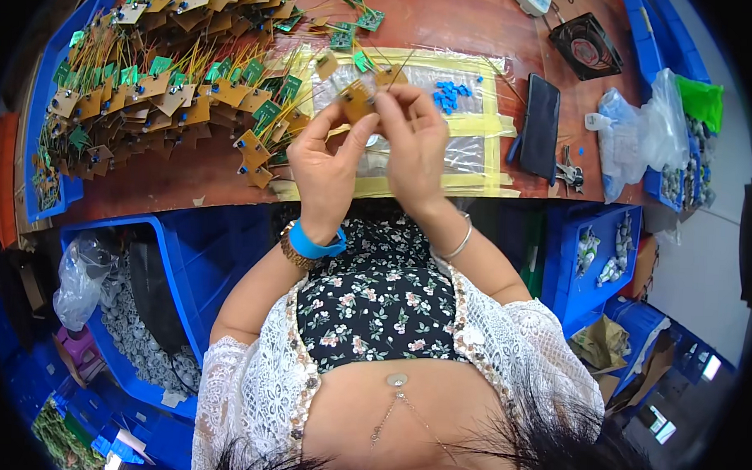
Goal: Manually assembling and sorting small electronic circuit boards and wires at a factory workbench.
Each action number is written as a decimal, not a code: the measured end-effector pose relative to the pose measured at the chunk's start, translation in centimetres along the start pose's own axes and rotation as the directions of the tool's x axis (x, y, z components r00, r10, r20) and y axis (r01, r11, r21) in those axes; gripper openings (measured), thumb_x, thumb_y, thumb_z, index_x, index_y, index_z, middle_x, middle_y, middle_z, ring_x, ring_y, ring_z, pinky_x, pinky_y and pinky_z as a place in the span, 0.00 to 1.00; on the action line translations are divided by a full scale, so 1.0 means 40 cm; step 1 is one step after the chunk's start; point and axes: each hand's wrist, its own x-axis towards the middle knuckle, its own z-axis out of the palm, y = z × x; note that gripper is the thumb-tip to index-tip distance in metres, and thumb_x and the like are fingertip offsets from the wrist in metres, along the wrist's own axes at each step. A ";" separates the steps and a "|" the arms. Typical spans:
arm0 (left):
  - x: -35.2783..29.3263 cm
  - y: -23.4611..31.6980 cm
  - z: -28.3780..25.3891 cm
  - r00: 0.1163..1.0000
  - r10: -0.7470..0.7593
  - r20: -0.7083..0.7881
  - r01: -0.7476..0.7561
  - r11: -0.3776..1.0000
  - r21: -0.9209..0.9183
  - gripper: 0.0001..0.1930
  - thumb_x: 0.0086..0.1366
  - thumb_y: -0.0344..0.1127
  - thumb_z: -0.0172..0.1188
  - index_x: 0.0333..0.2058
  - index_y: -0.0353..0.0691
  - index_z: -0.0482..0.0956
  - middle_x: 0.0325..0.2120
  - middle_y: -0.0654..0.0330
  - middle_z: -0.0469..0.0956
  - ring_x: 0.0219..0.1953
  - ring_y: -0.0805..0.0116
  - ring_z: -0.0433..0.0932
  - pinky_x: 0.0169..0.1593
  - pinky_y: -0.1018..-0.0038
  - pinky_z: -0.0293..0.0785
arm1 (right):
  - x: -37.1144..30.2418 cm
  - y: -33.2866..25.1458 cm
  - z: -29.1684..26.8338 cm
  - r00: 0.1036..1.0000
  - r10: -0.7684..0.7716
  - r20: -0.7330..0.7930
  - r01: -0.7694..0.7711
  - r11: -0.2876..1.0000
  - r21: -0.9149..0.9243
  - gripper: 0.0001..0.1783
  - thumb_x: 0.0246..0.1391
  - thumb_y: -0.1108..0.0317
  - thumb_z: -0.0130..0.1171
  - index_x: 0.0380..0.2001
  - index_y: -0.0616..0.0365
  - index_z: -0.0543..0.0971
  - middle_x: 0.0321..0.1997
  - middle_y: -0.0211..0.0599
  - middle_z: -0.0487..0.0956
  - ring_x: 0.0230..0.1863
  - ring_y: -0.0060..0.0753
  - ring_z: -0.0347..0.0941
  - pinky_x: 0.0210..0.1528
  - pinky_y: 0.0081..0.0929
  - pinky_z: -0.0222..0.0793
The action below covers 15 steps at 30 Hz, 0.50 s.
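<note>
Over the taped work area, my left hand (327,167) pinches the lower left side of a small brown circuit board (357,99). My right hand (415,145) has its fingers closed at the board's right edge, slightly blurred; what its fingertips hold besides the board is hidden. Green board pieces (363,61) and thin wires show just beyond the fingers. To the right of my right hand lies a small heap of blue components (452,97) on the clear sheet (466,155), which is edged with yellow tape.
Wired brown and green boards (170,95) are heaped at the left. On the right are a black phone (540,129), keys (569,172), a square fan (585,45) and plastic bags (624,136). Blue bins (172,265) stand below the table's front edge.
</note>
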 end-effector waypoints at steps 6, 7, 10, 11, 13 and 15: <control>-0.005 -0.004 -0.010 0.997 -0.003 -0.083 -0.002 0.998 -0.065 0.14 0.65 0.26 0.57 0.48 0.28 0.76 0.36 0.61 0.80 0.35 0.79 0.77 0.39 0.82 0.75 | -0.039 0.002 -0.011 0.993 -0.063 0.100 0.069 0.996 -0.058 0.07 0.62 0.72 0.52 0.39 0.65 0.76 0.33 0.33 0.79 0.34 0.20 0.75 0.39 0.19 0.72; -0.003 -0.003 -0.020 0.995 -0.067 -0.074 0.060 0.993 -0.102 0.14 0.66 0.26 0.56 0.49 0.28 0.75 0.36 0.60 0.80 0.35 0.78 0.77 0.40 0.81 0.76 | -0.041 -0.004 -0.024 0.993 -0.059 0.104 0.065 0.996 -0.057 0.07 0.62 0.72 0.52 0.39 0.65 0.76 0.33 0.33 0.79 0.34 0.20 0.75 0.39 0.19 0.72; 0.010 0.019 -0.039 0.992 -0.124 -0.036 0.121 0.988 -0.092 0.18 0.67 0.25 0.54 0.55 0.28 0.69 0.35 0.57 0.80 0.34 0.73 0.80 0.40 0.77 0.79 | -0.045 -0.025 -0.082 0.979 -0.186 0.084 0.204 0.916 -0.345 0.18 0.68 0.65 0.41 0.42 0.65 0.78 0.28 0.34 0.78 0.31 0.21 0.73 0.39 0.20 0.68; 0.012 0.024 -0.047 0.990 -0.144 -0.001 0.143 0.987 -0.075 0.20 0.67 0.25 0.53 0.57 0.29 0.67 0.34 0.56 0.80 0.34 0.72 0.80 0.39 0.76 0.80 | -0.053 -0.029 -0.100 0.979 -0.183 0.086 0.201 0.918 -0.343 0.18 0.68 0.65 0.41 0.42 0.65 0.78 0.28 0.34 0.78 0.31 0.21 0.73 0.39 0.20 0.68; 0.015 0.026 -0.058 0.989 -0.151 0.001 0.150 0.984 -0.094 0.19 0.67 0.25 0.53 0.56 0.29 0.67 0.34 0.55 0.79 0.34 0.70 0.81 0.38 0.74 0.81 | -0.069 -0.033 -0.138 0.939 -0.263 0.220 0.337 0.824 -0.456 0.25 0.70 0.59 0.35 0.44 0.65 0.79 0.26 0.33 0.77 0.29 0.21 0.71 0.36 0.20 0.67; 0.017 0.023 -0.065 0.990 -0.142 0.013 0.143 0.985 -0.102 0.16 0.66 0.25 0.54 0.52 0.29 0.70 0.34 0.55 0.79 0.34 0.70 0.81 0.38 0.74 0.81 | -0.069 -0.032 -0.163 0.895 -0.310 0.321 0.433 0.777 -0.457 0.29 0.70 0.55 0.31 0.44 0.65 0.79 0.27 0.34 0.76 0.28 0.21 0.69 0.33 0.19 0.65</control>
